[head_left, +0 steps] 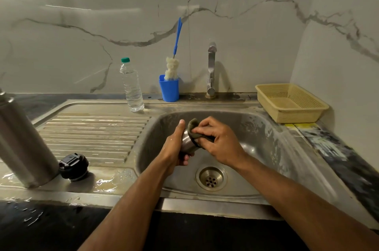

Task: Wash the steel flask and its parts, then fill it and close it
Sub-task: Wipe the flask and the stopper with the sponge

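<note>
The tall steel flask (22, 144) stands upright at the far left of the wet drainboard. Its black stopper (74, 165) lies right beside its base. Over the sink basin (260, 138) my left hand (176, 146) grips the small steel flask cup (187, 143). My right hand (220, 141) presses a dark green scrub pad (194, 127) against the cup's upper end. Both hands look wet.
A clear water bottle with a green cap (132, 86) stands behind the drainboard. A blue holder (169, 87) carries a bottle brush (173, 66). The tap (211, 70) rises behind the basin, with no water seen running. A beige plastic basket (291, 103) sits at the right. The drain (211, 179) lies below my hands.
</note>
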